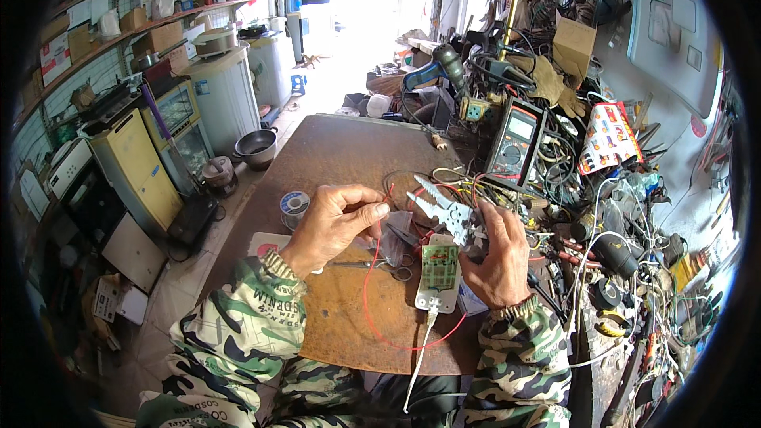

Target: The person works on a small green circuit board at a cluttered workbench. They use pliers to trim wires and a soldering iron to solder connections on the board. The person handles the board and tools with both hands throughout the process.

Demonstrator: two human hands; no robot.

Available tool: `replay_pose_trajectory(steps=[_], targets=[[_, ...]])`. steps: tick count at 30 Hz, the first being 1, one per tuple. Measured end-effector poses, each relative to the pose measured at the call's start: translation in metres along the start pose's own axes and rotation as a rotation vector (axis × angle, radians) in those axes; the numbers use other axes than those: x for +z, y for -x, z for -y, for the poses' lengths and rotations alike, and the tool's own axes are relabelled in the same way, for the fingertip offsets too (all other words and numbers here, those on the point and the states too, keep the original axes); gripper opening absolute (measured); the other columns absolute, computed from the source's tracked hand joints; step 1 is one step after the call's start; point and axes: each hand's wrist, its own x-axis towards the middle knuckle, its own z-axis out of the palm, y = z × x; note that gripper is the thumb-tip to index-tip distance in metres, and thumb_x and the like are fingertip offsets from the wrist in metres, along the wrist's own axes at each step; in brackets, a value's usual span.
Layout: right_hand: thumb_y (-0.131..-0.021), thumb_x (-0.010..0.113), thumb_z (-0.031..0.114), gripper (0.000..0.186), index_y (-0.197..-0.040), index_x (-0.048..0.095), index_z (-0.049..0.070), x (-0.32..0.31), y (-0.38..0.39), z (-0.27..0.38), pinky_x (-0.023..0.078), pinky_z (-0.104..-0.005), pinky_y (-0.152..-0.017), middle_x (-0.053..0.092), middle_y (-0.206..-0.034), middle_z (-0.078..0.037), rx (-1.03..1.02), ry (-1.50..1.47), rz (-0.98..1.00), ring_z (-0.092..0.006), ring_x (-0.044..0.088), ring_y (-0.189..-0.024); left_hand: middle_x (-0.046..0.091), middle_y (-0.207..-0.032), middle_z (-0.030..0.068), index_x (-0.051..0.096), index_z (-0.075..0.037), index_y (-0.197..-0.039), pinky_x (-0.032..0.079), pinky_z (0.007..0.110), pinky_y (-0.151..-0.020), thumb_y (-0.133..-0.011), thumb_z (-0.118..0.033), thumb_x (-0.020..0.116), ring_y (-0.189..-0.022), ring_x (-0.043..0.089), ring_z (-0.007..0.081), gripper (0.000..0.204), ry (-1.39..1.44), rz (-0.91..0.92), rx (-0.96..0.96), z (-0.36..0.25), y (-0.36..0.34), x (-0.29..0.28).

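Note:
A thin red wire [366, 293] is pinched between the thumb and fingers of my left hand [337, 226], with a short end sticking up above them. Below the hand, the wire loops down and sweeps right across the tabletop. My right hand [501, 257] grips a pair of wire strippers [448, 214], whose jaws are spread and point up and left toward the left hand. Just left of the right hand lies a green circuit board [438, 269] in a white casing. From the casing's near end a white cable [422, 353] runs over the table's front edge.
The brown table [325, 150] bears a spool [294, 204] and scissors [403, 271] partly behind my left hand. A multimeter [515, 143] leans at the right, beside a heat gun [444, 70]. Tangled cables and tools crowd the right side. A black pot [256, 147] stands at left.

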Motion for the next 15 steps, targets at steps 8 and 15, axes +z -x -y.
replay_pose_trajectory(steps=[8, 15], targets=[[-0.066, 0.079, 0.013, 0.076, -0.136, 0.053, -0.003, -0.003, 0.0, 0.001, 0.047, -0.0503, -0.096, 0.06, -0.12, -0.022, -0.051, -0.041, 0.124, -0.042, 0.057, -0.108, 0.074, -0.096, 0.0081, 0.071, 0.006, -0.113, 0.059, 0.024, -0.069, -0.099, -0.005, 0.067, -0.076, 0.067, 0.0084, 0.019, -0.068, 0.021, 0.151, 0.011, 0.0, 0.01], [-0.066, 0.082, 0.014, 0.075, -0.134, 0.055, -0.002, 0.001, 0.002, 0.001, 0.048, -0.0498, -0.094, 0.061, -0.119, -0.021, -0.085, -0.054, 0.128, -0.0402, 0.059, -0.106, 0.07, -0.087, 0.0033, 0.07, 0.005, -0.114, 0.057, 0.022, -0.067, -0.099, -0.002, 0.066, -0.074, 0.064, 0.0064, 0.018, -0.039, 0.056, 0.098, 0.014, 0.004, 0.021]])
